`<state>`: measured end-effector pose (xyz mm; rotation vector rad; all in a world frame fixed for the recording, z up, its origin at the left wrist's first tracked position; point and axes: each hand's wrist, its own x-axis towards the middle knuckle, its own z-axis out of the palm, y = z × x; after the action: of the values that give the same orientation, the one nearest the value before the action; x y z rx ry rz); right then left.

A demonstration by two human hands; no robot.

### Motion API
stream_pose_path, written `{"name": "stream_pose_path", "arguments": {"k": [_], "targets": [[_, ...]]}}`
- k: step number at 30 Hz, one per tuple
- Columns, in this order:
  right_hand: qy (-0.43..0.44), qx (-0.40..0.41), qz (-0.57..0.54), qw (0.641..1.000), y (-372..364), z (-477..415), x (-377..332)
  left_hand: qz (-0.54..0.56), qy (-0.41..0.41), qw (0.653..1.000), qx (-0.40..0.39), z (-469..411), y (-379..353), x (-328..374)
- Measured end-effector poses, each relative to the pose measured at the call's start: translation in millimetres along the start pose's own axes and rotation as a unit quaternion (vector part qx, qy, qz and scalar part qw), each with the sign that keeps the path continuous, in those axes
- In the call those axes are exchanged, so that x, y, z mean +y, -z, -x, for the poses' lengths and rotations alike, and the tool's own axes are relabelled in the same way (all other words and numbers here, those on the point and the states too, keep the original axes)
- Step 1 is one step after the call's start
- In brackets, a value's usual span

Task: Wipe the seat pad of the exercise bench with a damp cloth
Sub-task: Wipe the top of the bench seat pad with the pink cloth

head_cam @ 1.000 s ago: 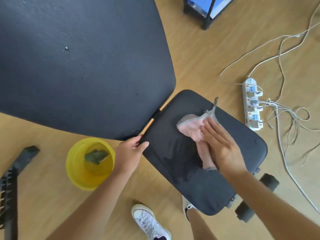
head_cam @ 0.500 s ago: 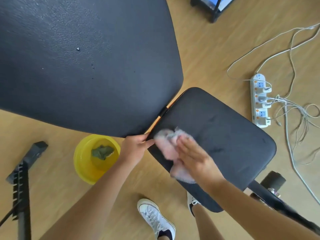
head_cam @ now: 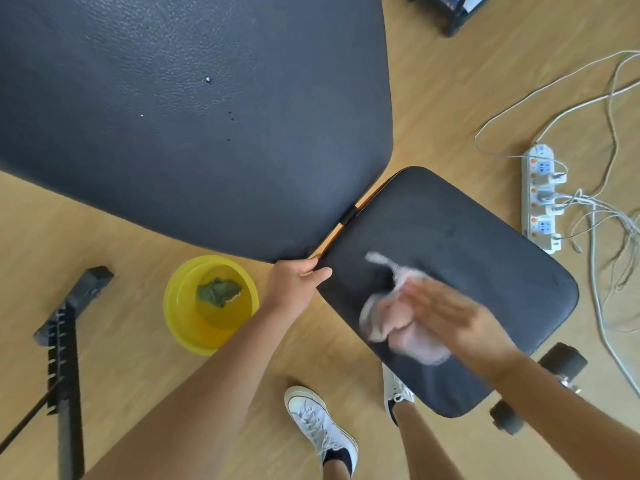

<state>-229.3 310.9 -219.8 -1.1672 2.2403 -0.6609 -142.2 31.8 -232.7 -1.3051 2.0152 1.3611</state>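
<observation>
The black seat pad (head_cam: pixel 467 237) of the exercise bench lies at centre right, below the large black back pad (head_cam: pixel 190 116). My right hand (head_cam: pixel 450 317) presses flat on a pink damp cloth (head_cam: pixel 405 327) on the pad's near half; both are motion-blurred. A thin tail of the cloth trails toward the upper left. My left hand (head_cam: pixel 294 282) grips the seat pad's left corner, next to the orange hinge gap.
A yellow basin (head_cam: pixel 180 306) with water and a green cloth (head_cam: pixel 218 292) stands on the wooden floor left of the seat. A white power strip (head_cam: pixel 542 199) with tangled cables lies at right. A black notched bar (head_cam: pixel 62 341) lies at left. My white shoes are below the seat.
My right hand has slid the pink cloth from the pad's left edge toward its middle and near side. My left hand keeps hold of the corner.
</observation>
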Motion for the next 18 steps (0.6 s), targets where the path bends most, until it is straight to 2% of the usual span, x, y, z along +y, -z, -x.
{"name": "stream_pose_path", "arguments": {"k": [1,2,3,4,5,7,8,9,10,12,13,14,16,17,18], "targets": [[-0.094,0.108,-0.003,0.990,16,-6,18,0.004,0.002,1.000,0.004,0,-1,-1],[-0.172,0.199,-0.015,0.965,27,-9,26,0.005,0.005,1.000,0.008,-1,-2,-2],[-0.248,0.230,0.005,0.941,18,-8,25,0.005,0.006,1.000,0.007,-1,-2,-2],[-0.284,0.236,0.008,0.930,-2,-5,10,0.004,0.006,1.000,0.002,-1,-1,-2],[-0.242,0.207,0.003,0.948,-23,-3,-12,0.002,0.008,1.000,-0.004,0,-1,-2],[-0.063,0.102,0.025,0.992,-52,4,-47,0.020,0.017,0.999,-0.019,-2,2,-3],[0.006,0.046,0.079,0.996,-49,0,-50,0.055,0.037,0.997,-0.028,-4,5,-3],[0.037,0.030,0.115,0.992,-39,-13,-40,0.098,0.062,0.993,-0.034,-5,5,-2],[0.008,0.057,0.117,0.991,-29,-35,-25,0.138,0.084,0.986,-0.040,-7,5,-1],[-0.122,0.152,0.077,0.978,-8,-89,-13,0.196,0.107,0.973,-0.051,-8,5,1],[-0.146,0.179,0.073,0.970,-9,-114,-21,0.211,0.114,0.969,-0.058,-6,6,1],[-0.118,0.143,0.084,0.979,-15,-129,-40,0.221,0.120,0.966,-0.063,-5,7,1],[0.020,0.038,0.151,0.988,-39,-123,-71,0.251,0.133,0.957,-0.061,0,9,-1],[0.120,0.018,0.181,0.976,-43,-111,-73,0.263,0.140,0.953,-0.056,1,10,-1],[0.184,-0.002,0.174,0.967,-39,-97,-63,0.268,0.145,0.951,-0.054,2,10,-1]]}}
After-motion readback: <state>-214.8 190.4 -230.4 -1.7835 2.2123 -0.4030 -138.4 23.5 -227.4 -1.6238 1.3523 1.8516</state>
